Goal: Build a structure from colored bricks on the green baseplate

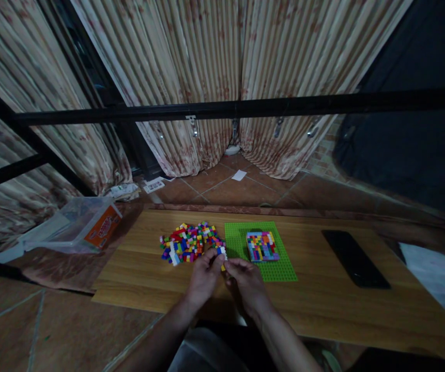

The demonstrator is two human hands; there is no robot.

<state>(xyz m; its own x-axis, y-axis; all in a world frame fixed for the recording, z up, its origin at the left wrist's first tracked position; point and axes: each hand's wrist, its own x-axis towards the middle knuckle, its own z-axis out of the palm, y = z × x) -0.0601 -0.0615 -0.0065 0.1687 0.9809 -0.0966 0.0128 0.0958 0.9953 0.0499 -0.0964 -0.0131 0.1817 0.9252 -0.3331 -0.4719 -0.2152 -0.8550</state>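
Note:
My left hand (203,276) and my right hand (246,281) meet over the wooden table (323,305), fingertips pinched together on a small cluster of bricks (221,251), white and blue. Just beyond them lies a pile of small coloured bricks (189,242). To the right of the pile sits a green baseplate (280,268) carrying a flat multicoloured block of bricks (261,246).
A black phone (354,264) lies on the table to the right, and white paper (435,276) at the far right. A clear plastic box with an orange label (77,225) sits on the floor at left. A black metal bar (245,108) crosses in front of the curtains.

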